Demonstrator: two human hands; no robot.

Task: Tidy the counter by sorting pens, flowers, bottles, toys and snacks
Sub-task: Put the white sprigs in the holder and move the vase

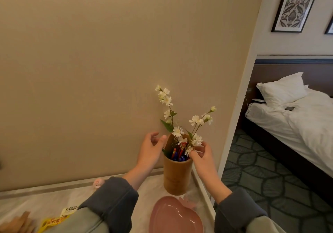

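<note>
A tall wooden cup (177, 176) stands upright at the counter's back right corner. Several red and blue pens (178, 154) stick out of it, together with white flowers (177, 131) on thin green stems that rise along the wall. My left hand (150, 150) hovers just left of the cup's rim, fingers apart and holding nothing. My right hand (202, 158) is at the right side of the rim, fingertips touching the lowest blossoms; whether it pinches a stem is hidden. A small pink toy (98, 182) lies by the wall behind my left sleeve.
A pink apple-shaped dish (163, 220) sits in front of the cup. A yellow snack packet (51, 222) and a small white packet (69, 210) lie at lower left beside wooden pieces (19, 223). The counter's right edge (205, 191) drops to carpet; a bed (295, 117) stands beyond.
</note>
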